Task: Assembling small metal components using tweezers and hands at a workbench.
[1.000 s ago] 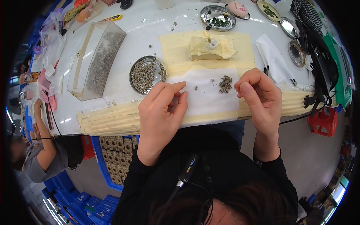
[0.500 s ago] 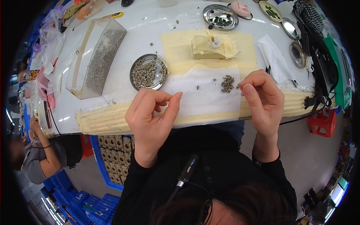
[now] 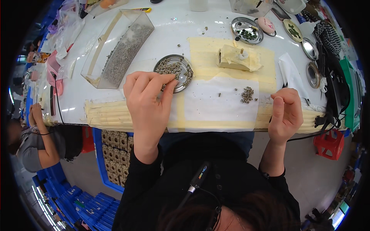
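My left hand [image 3: 148, 98] reaches over the near side of a round metal dish [image 3: 190, 85] full of small grey metal parts [image 3: 168, 68]. Its thumb and forefinger are pinched together among them; whatever sits between the tips is too small to make out. On the white sheet [image 3: 216, 111] lies a little pile of the same parts [image 3: 247, 94], with a few loose ones beside it. To the right of the pile hovers my right hand [image 3: 286, 114], fingers curled and thumb close to the forefinger, with nothing visible between them.
Behind the sheet stands a tape-wrapped block [image 3: 239, 59] with a short peg. A clear bin [image 3: 115, 50] of grey parts is at the left. Farther right are a metal plate [image 3: 248, 30] of dark green pieces and a white cloth [image 3: 291, 75]. Another person [image 3: 38, 144] sits at far left.
My left hand has gone from above the sheet to the parts in the dish. My right hand has drawn away from the pile, and a single part lies at the pile's right. The view has shifted.
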Tool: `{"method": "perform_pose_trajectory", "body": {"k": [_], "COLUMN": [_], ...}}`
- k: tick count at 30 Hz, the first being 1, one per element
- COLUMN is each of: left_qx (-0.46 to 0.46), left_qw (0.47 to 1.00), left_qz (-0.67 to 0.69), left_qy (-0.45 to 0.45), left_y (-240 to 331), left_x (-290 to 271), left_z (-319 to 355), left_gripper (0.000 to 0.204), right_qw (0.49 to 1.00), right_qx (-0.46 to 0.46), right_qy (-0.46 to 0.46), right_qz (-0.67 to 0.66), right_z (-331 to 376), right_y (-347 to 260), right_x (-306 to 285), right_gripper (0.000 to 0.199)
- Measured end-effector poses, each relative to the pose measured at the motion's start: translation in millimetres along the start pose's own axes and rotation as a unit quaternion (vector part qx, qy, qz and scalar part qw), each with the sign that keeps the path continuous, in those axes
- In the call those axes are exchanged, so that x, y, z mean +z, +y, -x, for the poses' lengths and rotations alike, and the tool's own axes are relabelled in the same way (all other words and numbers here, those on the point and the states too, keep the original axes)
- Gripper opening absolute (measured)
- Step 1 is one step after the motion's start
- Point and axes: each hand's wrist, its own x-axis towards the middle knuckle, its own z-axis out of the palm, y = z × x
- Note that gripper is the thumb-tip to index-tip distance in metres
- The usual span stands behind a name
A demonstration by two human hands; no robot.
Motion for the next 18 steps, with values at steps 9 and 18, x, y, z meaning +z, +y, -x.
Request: {"method": "perform_pose_trajectory", "body": {"k": [9,18], "left_qx": [0.030,-0.055], "left_qw": [0.998,0.992], "left_qz": [-0.034,0.112], "left_qy": [-0.045,-0.009], "left_y": [-1,3], "left_x": [17,10], "left_z": [-21,-21], "left_gripper": [0.010,0.007], "right_qw": [0.999,0.999], "right_qx": [0.033,0.033], "right_qy": [-0.012,-0.021], "right_qz": [-0.019,-0.020], "right_z": [0,1], "right_y": [-2,-4], "right_x": [0,0], "right_gripper": [0.006,0.006]}}
